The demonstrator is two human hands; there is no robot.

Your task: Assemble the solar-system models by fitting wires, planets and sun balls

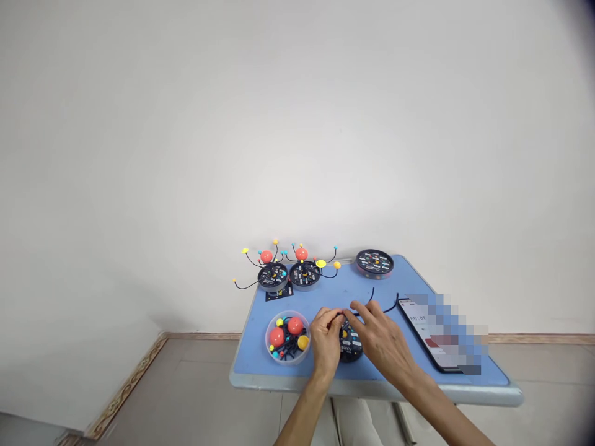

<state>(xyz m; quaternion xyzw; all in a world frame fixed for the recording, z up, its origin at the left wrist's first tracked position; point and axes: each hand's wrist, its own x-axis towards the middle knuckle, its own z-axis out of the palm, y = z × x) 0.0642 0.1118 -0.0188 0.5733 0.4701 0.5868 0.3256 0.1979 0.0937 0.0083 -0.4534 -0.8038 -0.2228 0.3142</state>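
My left hand has its thumb and fingers pinched together just above a black printed disc. Close against it, the fingertips of my right hand meet at the same spot. What the two hands pinch is too small and covered to make out. A black curved rod sticks out to the right from behind my right hand, and a second black rod rises near the knuckles. Their inner ends are hidden. Left of my left hand stands a clear round tub of red and yellow balls and black rods.
Two assembled planet models with coloured balls on curved arms stand at the back left, over a black card. A closed round case sits at the back right. A phone lies at the right of the blue table.
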